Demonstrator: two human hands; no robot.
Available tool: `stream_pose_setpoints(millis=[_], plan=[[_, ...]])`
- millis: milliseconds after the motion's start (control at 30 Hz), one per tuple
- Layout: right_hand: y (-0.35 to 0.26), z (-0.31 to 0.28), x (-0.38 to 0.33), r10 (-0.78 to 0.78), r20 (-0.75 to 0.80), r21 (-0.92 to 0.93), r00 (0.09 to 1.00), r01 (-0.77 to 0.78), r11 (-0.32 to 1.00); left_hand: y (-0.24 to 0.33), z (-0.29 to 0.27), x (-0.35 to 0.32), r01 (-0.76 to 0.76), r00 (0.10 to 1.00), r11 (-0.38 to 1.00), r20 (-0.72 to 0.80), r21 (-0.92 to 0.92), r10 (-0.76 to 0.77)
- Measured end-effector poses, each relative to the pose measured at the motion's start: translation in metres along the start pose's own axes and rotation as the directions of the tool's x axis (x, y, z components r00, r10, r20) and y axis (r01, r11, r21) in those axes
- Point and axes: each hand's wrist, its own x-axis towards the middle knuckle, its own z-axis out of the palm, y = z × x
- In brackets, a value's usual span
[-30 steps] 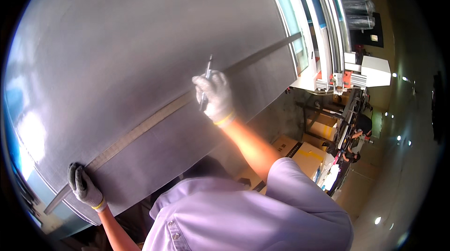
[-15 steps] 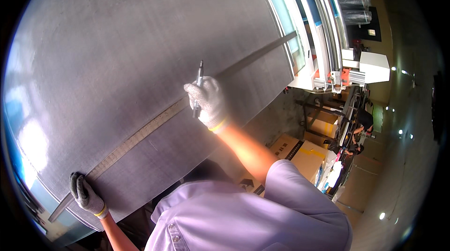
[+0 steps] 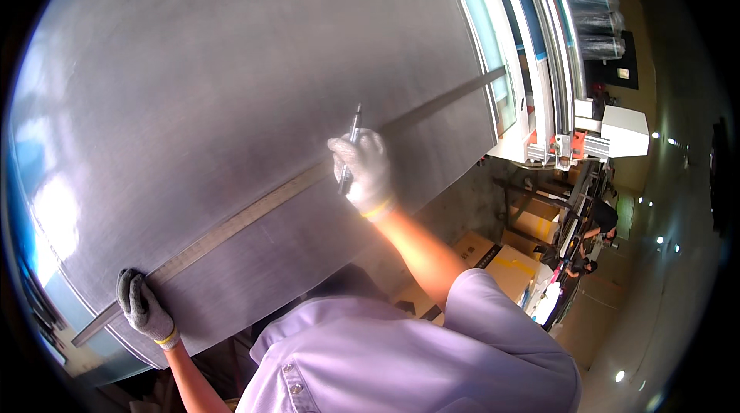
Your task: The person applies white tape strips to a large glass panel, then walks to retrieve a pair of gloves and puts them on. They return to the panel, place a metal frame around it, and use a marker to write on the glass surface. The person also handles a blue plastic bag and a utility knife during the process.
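A broad dark grey sheet covers the work table, and a long metal ruler lies slantwise across it. At the lower left, my gloved left hand is closed over the ruler near its end, fingers bent together and pressing on it. Around the middle of the ruler, my gloved right hand grips a slim silver pen-shaped tool. Its pointed end sticks up past the fingers, away from me, and the other end shows below the hand. Whether the tool touches the sheet I cannot tell.
A machine rail with a white box-shaped head runs along the table's right side. Cardboard boxes stand on the floor at the right, near a long cluttered bench. Two people are beyond it. Dark plastic-wrapped rolls lie at the upper right.
The whole view has shifted slightly. My right hand has moved a little to the right along the ruler with the tool in it. My left hand keeps its place on the ruler.
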Motion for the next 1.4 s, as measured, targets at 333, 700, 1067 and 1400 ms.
stream_pose_setpoints(millis=[333, 700, 1067, 1400], plan=[[-0.011, -0.003, 0.007, 0.103, -0.016, 0.061, 0.995, -0.102, 0.993, 0.009, 0.002, 0.004, 0.015, 1.000, 1.000, -0.024, -0.024, -0.015], [-0.009, 0.016, -0.014, 0.109, -0.063, -0.045, 0.992, -0.112, 0.993, 0.016, -0.008, 0.031, -0.045, 0.997, 0.999, -0.068, 0.014, 0.046], [-0.015, 0.015, -0.005, -0.253, 0.012, -0.340, 0.967, 0.242, 0.909, -0.009, -0.013, 0.017, -0.083, 0.990, 0.995, -0.121, -0.057, 0.076], [-0.006, 0.013, -0.006, -0.252, 0.012, -0.348, 0.968, 0.240, 0.906, -0.007, -0.009, 0.016, -0.075, 0.987, 0.995, -0.145, -0.069, 0.065]])
